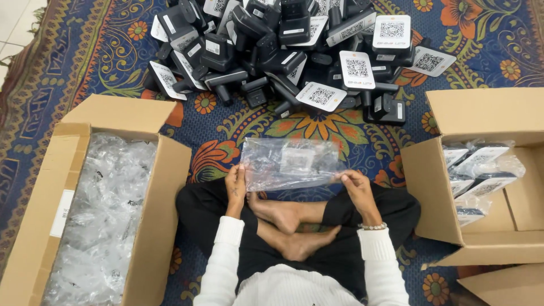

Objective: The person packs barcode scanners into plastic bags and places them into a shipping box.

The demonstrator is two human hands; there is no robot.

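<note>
I sit cross-legged on a patterned rug. Both hands hold a clear plastic bag [289,164] stretched flat in front of my knees. My left hand [236,184] pinches its left edge, and my right hand [355,187] pinches its right edge. The bag looks empty, with the rug's flowers showing through it. Beyond the bag lies a big pile of black devices with white code-printed faces [294,51].
A long cardboard box [170,187] full of clear plastic bags stands at my left. At my right an open cardboard box [430,187] holds several bagged devices. The blue floral rug [215,136] covers the floor; bare tile shows at the top left corner.
</note>
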